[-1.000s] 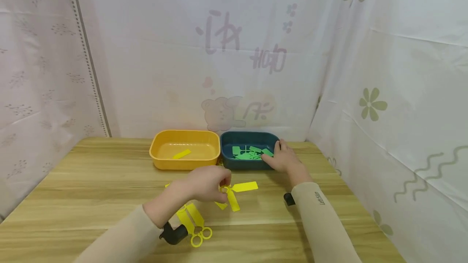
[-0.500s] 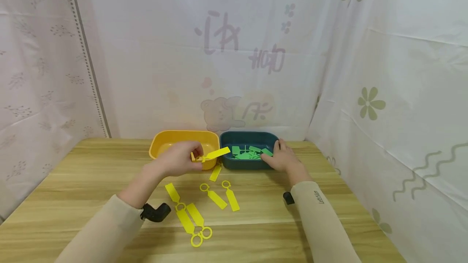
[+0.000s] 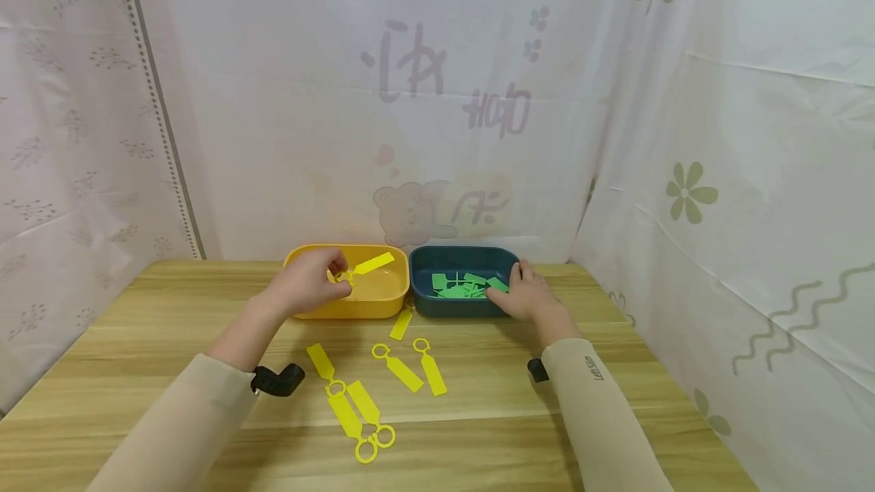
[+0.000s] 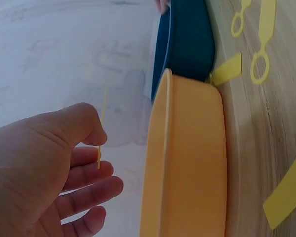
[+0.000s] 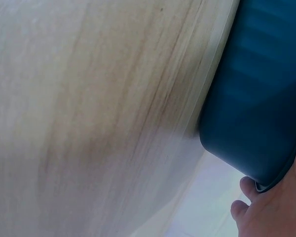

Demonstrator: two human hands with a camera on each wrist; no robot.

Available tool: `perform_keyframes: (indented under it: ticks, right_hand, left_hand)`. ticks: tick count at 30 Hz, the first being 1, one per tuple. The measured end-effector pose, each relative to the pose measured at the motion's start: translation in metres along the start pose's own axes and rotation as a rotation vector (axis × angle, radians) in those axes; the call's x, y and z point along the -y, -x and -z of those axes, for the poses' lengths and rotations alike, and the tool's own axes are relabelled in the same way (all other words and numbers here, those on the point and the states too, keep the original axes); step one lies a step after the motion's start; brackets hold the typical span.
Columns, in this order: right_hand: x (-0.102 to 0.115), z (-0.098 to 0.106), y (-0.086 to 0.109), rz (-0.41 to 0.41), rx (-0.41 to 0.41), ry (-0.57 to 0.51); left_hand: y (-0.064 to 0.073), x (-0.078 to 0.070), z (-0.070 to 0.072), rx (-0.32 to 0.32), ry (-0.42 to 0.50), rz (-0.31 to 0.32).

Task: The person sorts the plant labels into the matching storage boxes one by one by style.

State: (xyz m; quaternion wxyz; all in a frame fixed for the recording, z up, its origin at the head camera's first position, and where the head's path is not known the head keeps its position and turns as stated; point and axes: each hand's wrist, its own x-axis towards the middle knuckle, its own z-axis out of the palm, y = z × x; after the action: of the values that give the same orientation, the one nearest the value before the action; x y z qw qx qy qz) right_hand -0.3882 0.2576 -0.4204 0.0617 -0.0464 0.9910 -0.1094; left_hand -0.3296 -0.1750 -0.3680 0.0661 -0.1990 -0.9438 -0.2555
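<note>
One wood-grain table [image 3: 150,340] fills the lower frame; two bins are set side by side at its far edge, mid-frame. Orange bin [image 3: 355,310] on the left, teal bin [image 3: 454,308] on the right with green pieces [image 3: 472,287] inside. No change on the teal side: its right end is still gripped by the right hand [image 3: 532,299], thumb at the near wall.

Change is on the other side: the left hand [image 3: 307,279] has been brought up and left from the table centre, and is now held over the orange bin's left half. Yellow tag [image 3: 374,263] pinched by thumb and fingertips, remaining fingers loosely bent. Read: pick-up done, carry about done, release not yet made. Six loose yellow tags [image 3: 434,376] are left below the bins, centre to lower centre, so plenty judged outstanding. Bin floor partly blocked by the hand; contents can't be confirmed.

Orientation, head view: long axis of the held tag runs lower left to upper right, shallow slope. Blade is pointed upper right over the bin; ring end [image 3: 344,276] sits at the fingertips. Left wrist view: tag seen edge-on, thin near-vertical line.
</note>
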Motion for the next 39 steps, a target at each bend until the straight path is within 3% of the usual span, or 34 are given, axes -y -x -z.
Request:
perform_keyframes:
  ticks: [13, 23, 29, 39]
  right_hand:
    - [-0.002, -0.005, 0.001, 0.000, -0.001, 0.008]
    - [0.002, -0.003, 0.003, 0.004, -0.005, -0.003]
    - [0.002, -0.001, 0.001, 0.007, -0.017, 0.002]
    - [0.003, 0.000, -0.001, 0.005, -0.021, 0.017]
  left_hand:
    - [-0.004, 0.025, -0.001, 0.018, -0.011, 0.136]
    - [-0.003, 0.040, -0.002, 0.010, -0.052, 0.184]
    - [-0.001, 0.041, -0.002, 0.012, -0.049, 0.163]
    - [-0.003, 0.028, -0.012, 0.004, -0.046, 0.077]
